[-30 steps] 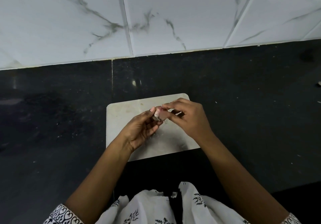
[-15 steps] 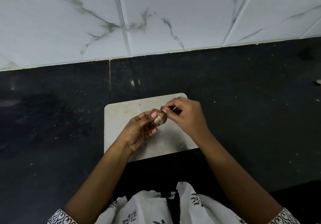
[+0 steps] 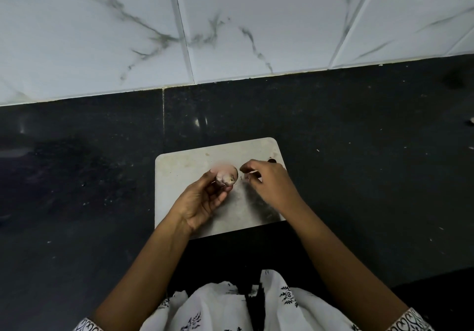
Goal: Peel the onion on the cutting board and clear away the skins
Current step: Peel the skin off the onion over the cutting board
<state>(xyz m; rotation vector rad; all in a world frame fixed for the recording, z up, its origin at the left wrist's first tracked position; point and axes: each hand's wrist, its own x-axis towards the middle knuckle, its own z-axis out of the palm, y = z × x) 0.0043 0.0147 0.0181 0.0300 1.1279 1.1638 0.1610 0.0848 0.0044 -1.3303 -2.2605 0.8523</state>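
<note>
Onion [image 3: 227, 177] is being held clamped in the left grip [image 3: 205, 199] above the cutting board [image 3: 184, 166], lying just left of the right grip [image 3: 272, 184], whose curled fingers' contents cannot be told.

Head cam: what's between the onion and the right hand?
Head view: only a narrow gap of bare cutting board. The left hand holds the onion; the right hand pinches what looks like a small skin scrap beside it.

Home kitchen: dark speckled stone countertop [image 3: 359, 151], white grey-veined marble-look wall tiles [image 3: 256, 17], worn pale rectangular cutting board [image 3: 184, 166] on counter
</note>
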